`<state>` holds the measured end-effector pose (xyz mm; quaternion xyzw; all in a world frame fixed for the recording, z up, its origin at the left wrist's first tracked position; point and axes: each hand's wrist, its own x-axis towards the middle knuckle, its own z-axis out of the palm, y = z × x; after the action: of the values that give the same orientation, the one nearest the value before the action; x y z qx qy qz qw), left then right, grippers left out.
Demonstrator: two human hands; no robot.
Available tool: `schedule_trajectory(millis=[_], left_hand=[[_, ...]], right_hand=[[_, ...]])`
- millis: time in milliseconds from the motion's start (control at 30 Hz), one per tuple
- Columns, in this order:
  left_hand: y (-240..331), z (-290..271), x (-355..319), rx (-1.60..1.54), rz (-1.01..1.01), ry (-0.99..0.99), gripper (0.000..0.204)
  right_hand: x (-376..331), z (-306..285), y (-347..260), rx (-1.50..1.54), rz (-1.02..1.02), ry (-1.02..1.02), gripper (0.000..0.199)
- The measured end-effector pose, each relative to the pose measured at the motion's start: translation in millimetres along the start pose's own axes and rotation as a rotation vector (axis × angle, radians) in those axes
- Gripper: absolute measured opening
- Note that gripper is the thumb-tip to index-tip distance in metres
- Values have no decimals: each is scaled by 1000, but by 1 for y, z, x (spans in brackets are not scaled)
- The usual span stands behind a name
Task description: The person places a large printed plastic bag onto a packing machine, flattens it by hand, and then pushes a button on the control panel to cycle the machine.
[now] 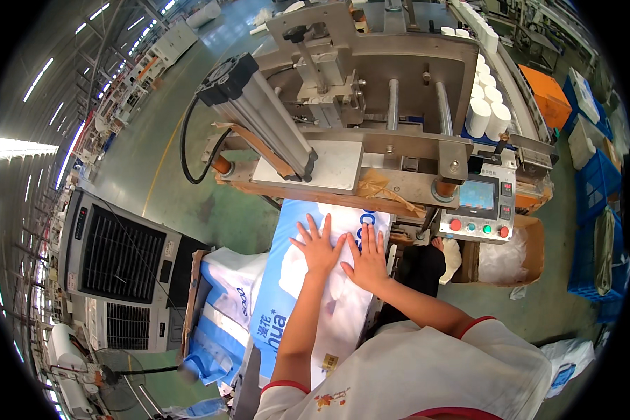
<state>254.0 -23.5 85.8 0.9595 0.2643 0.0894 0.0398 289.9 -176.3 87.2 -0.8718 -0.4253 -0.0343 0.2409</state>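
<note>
A large blue and white printed plastic bag (276,280) lies in front of me, its far end reaching under the front bar of a metal press-like machine (315,183). My left hand (319,245) rests flat on the bag with its fingers spread. Beside it, my right hand (366,257) also lies flat on the bag, fingers stretched toward the machine. The two thumbs nearly meet. Whatever fills the bag is hidden by the film.
To the left, a carton holds more printed bags (220,308), beside a grey air cooler (119,259). A control panel (477,199) with buttons sits at the machine's right, above an open cardboard box (532,255). White rolls (488,115) line a conveyor; blue crates (595,238) stand far right.
</note>
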Motion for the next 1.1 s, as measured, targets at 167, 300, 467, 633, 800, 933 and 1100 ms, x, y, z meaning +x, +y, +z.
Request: schedule_trajectory(millis=[167,300,467,633,800,933,1100], left_hand=[[3,-1,1,-3,-5,15,70],[0,1,2,-14,2,32,70],[0,0,4,-19,-1,41,70],[2,-2,6,-20,-8,19,71],[7,-3,26,-50,0,29,69],[11,6,50,-11,6,27,65],[8,5,40,-32,6,93,65]], right_hand=[[3,4,3,28,14,-22,80],[5,4,4,33,6,-20,80],[14,-3,3,37,2,-18,81],[20,0,4,10,28,-26,85],[22,-1,7,58,24,-31,89],[20,-5,2,62,27,-51,95],[35,-3,4,15,53,-3,110]])
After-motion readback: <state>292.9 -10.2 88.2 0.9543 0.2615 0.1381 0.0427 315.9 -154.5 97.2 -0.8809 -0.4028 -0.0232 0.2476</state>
